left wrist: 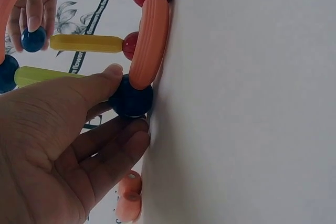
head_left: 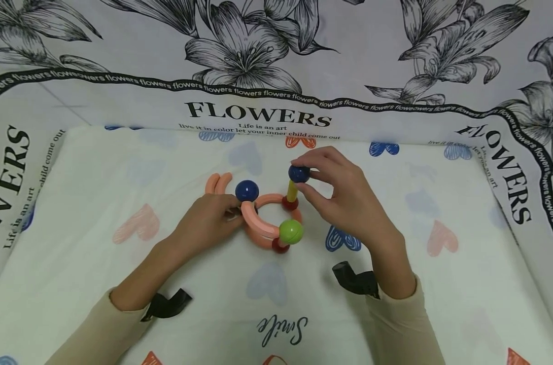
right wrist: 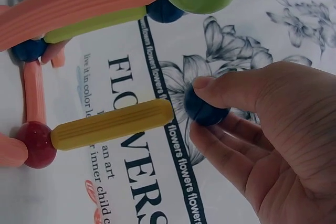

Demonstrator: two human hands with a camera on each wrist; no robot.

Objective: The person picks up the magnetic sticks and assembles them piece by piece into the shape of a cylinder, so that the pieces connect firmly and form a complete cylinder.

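A small frame of magnetic balls and rods stands on the cloth, with a ring of curved orange rods [left wrist: 150, 40] at its base. My left hand [head_left: 208, 218] pinches a dark blue base ball [left wrist: 131, 97] between thumb and fingers. Above that ball, a light green rod [right wrist: 94, 24] rises to another blue ball [head_left: 246, 191]. A curved orange rod [head_left: 258, 221] joins this to a green ball [head_left: 290, 231]. A yellow rod [right wrist: 113, 124] stands on a red ball [right wrist: 37, 145]. My right hand [head_left: 345, 190] pinches a blue ball [right wrist: 205, 103] just off the yellow rod's top, a narrow gap between.
Two loose curved orange rods [head_left: 217, 183] lie on the cloth behind my left hand. The white cloth [head_left: 203, 304] carries printed hearts and bows; beyond it is a floral cover [head_left: 358, 76] with black lettering. Black straps [head_left: 356, 279] sit at both wrists.
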